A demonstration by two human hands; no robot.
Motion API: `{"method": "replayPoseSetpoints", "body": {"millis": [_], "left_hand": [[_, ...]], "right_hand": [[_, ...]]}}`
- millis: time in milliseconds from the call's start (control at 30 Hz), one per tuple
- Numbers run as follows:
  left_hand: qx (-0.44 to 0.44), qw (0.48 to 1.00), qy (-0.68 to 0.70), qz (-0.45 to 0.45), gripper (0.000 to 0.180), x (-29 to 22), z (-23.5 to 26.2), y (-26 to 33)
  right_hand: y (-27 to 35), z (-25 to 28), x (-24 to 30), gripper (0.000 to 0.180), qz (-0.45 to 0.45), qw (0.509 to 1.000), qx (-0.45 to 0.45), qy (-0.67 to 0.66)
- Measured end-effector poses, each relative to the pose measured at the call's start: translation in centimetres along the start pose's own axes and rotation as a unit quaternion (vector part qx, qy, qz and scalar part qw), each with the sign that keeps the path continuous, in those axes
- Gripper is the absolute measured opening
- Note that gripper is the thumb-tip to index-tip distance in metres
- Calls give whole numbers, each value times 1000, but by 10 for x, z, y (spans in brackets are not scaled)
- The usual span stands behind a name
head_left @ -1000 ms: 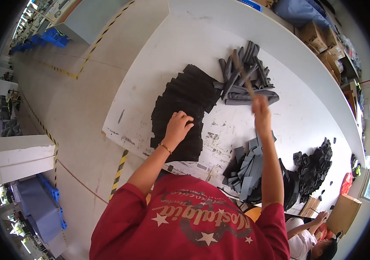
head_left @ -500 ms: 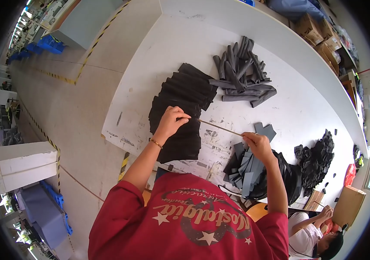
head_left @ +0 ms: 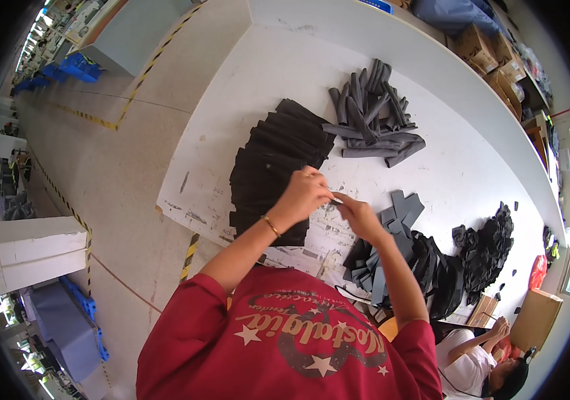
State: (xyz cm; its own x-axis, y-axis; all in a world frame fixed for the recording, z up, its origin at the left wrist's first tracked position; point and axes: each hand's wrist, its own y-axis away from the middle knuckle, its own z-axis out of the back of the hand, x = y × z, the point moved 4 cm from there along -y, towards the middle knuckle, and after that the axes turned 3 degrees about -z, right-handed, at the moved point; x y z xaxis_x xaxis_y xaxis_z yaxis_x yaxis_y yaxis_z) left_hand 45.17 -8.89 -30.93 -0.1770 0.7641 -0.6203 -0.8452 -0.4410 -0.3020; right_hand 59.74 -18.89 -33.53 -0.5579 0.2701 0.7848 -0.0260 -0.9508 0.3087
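Observation:
My left hand is closed in a pinch above the right edge of a row of overlapping black fabric pieces. Its fingertips meet those of my right hand, which is pinched too. Only a small dark bit of what lies between the fingers shows; the hands cover the rest. Close by my right forearm lies a pile of flat dark grey strips, with a heap of black material beside it. All of this rests on a white, scuffed worktable.
Rolled dark grey tubes are piled at the far middle. Another black heap lies to the right. A raised white board borders the table's far side. At the lower right, a person works near a cardboard box.
My hands were apart with a thin brownish rod stretched between them. Now the left hand has moved right and the right hand left, so they meet; the rod no longer shows plainly.

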Motion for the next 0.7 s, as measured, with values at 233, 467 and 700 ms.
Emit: {"method": "replayPoseSetpoints", "body": {"millis": [233, 467, 700], "left_hand": [[-348, 707, 572, 229, 49, 46, 20, 46], [-398, 469, 716, 331, 31, 29, -31, 42], [-420, 519, 640, 379, 29, 28, -6, 37]], "right_hand": [[8, -45, 1, 24, -47, 951, 35, -303], [11, -90, 33, 23, -1, 955, -229, -187], [49, -95, 26, 22, -60, 971, -140, -186]]}}
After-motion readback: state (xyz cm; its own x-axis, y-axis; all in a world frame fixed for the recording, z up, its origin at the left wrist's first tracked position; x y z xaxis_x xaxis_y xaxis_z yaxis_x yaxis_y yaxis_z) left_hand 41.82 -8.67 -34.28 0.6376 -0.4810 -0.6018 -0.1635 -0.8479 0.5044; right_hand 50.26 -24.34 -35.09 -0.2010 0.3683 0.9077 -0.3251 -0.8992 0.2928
